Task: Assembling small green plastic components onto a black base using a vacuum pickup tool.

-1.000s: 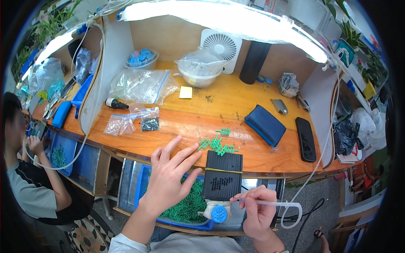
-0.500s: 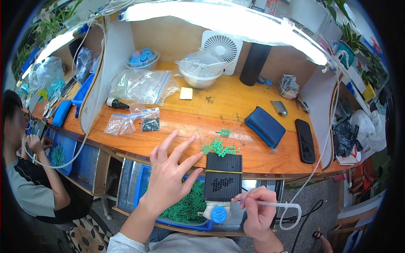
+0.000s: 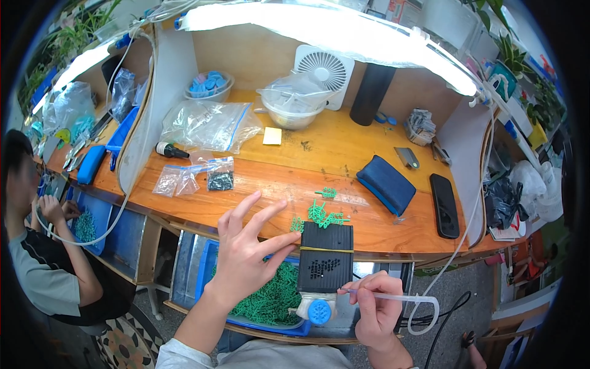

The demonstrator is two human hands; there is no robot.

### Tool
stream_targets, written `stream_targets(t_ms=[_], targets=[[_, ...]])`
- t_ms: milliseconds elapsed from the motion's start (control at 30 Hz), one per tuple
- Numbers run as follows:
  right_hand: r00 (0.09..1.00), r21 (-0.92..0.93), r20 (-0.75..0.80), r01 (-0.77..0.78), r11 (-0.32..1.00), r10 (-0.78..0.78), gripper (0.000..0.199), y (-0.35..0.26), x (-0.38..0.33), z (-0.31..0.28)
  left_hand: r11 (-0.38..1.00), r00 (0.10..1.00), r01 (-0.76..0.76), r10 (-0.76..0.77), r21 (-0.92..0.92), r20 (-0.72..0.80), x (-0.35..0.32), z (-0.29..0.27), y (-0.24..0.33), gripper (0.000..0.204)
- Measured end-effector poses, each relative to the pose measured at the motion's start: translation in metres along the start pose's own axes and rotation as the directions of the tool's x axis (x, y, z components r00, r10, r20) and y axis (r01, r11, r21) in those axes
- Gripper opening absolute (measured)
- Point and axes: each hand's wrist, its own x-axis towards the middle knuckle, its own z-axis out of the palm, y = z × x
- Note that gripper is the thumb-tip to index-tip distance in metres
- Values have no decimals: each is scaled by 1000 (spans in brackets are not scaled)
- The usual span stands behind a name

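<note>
My left hand (image 3: 246,261) is open with fingers spread. Its index fingertip meets the upper left edge of a ribbed black block (image 3: 326,235), just below a small green branched plastic piece (image 3: 297,224); whether it touches that piece I cannot tell. More green branched pieces (image 3: 318,213) lie beyond the block. A yellow rubber band (image 3: 327,249) crosses the block, and tiny black bits (image 3: 324,267) sit on its near half. My right hand (image 3: 377,310) grips a thin pen-like tool (image 3: 390,297) joined to a clear tube, its tip by the block's near right corner.
Under my left hand stands a blue tray (image 3: 203,270) heaped with green pieces (image 3: 270,298). A blue-capped container (image 3: 319,312) sits against the block's near end. On the bench are a blue pouch (image 3: 386,186), phone (image 3: 444,206), zip bags (image 3: 206,126) and fan (image 3: 324,71). A co-worker (image 3: 55,264) sits at left.
My left index finger and thumb have shifted slightly right and down toward the block's edge. The green pieces there look slightly moved. My right hand holds still.
</note>
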Motion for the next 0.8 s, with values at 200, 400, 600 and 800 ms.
stream_targets(t_ms=[200, 400, 600, 800], targets=[[1000, -13, 5, 10, 1000, -10, 9, -1, 0, 0, 997, 984, -72, 73, 12, -160, -11, -2, 0, 25], [1000, -3, -20, -5, 1000, 4, 8, -1, 0, 1, 974, 971, -193, 172, -118, -167, -52, -26, 41, 25], [1000, -3, -22, 1, 1000, -1, 8, -6, 0, 0, 970, 981, -179, 164, -166, -101, -77, -22, 65, 23], [999, -28, -30, -26, 999, 25, 9, -17, -7, 0, 955, 989, -144, 143, -260, -23, -76, -11, 67, 24]])
